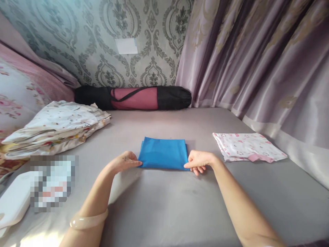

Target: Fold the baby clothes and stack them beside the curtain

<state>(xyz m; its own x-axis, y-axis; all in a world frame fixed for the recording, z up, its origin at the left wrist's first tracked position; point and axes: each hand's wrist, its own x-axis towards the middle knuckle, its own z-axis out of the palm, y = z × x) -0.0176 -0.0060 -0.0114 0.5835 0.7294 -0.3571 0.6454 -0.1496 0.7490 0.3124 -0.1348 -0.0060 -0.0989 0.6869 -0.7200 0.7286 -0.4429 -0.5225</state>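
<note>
A blue cloth (163, 153), folded into a flat rectangle, lies in the middle of the grey bed sheet (169, 206). My left hand (126, 161) pinches its near left corner between thumb and fingers. At the near right corner, my right hand (198, 161) grips the cloth the same way, with its lower fingers curled beneath. The cloth's near edge runs between the two hands. A pale bangle (88, 219) circles my left forearm.
Patterned fabric (61, 118) is piled at left. A folded white-and-pink cloth (249, 146) lies at right. Against the wall rests a long black-and-maroon bag (135, 98). A white object (19, 195) and a blurred-out item (53, 183) sit near left. Curtains (257, 61) hang at right.
</note>
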